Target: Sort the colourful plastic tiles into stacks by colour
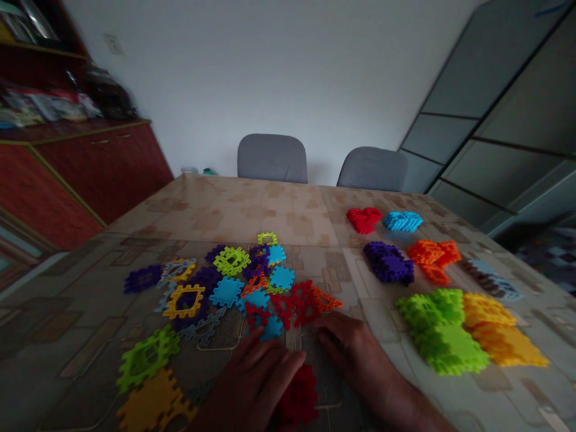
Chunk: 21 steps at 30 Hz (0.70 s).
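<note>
My left hand [258,378] lies low over the table with its fingers stretched forward. Its fingertips are close to a red piece [256,315] and a light blue piece [272,327]. Under and beside its thumb lies a red toothed interlocking plate [303,393], partly hidden. My right hand [355,354] rests to the right, fingers loosely bent, nothing visible in them. Just ahead of its fingertips are red triangular pieces [306,303] and an orange triangle [326,299]. A mixed heap of toothed pieces spreads ahead, among them a yellow frame [184,301] and a lime green piece [231,260].
Sorted stacks stand on the right: red [363,219], light blue [402,221], purple [389,263], orange [434,261], grey [495,279], lime green [441,330] and yellow [504,329]. Lime [148,358] and yellow pieces [150,401] lie near left. Two grey chairs [272,157] stand beyond the table.
</note>
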### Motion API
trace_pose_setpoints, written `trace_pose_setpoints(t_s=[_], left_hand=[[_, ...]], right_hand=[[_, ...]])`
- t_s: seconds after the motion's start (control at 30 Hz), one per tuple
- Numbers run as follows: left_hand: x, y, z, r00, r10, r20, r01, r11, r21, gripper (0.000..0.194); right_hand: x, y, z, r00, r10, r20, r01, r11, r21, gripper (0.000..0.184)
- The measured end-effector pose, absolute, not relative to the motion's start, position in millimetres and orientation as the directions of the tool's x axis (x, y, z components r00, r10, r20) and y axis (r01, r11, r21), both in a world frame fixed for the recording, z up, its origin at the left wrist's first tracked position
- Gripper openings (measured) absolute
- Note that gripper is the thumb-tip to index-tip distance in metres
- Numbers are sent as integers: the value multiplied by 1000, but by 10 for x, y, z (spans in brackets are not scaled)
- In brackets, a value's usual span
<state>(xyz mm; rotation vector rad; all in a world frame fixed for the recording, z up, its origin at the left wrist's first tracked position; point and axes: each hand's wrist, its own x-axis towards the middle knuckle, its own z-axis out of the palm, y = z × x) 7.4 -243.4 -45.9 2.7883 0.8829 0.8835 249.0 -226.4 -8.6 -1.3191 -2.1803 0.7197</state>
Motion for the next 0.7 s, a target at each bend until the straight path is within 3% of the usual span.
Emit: trace_pose_setpoints(t_s=[0.27,0.47,0.7], left_hand=[[42,-2423,-247,645,500,578,545,-831,111,42],[53,-2442,-506,672,511,536,520,-841,150,58],[127,-2434,-659,630,553,545,542,-816,202,52]], right_hand=[[2542,-2185,-108,-354,910,216,669,408,-622,22],[2540,-2157,-113,-364,892,266,691,451,-565,22],[2515,-2131,-200,-403,871,280,721,491,-488,21]])
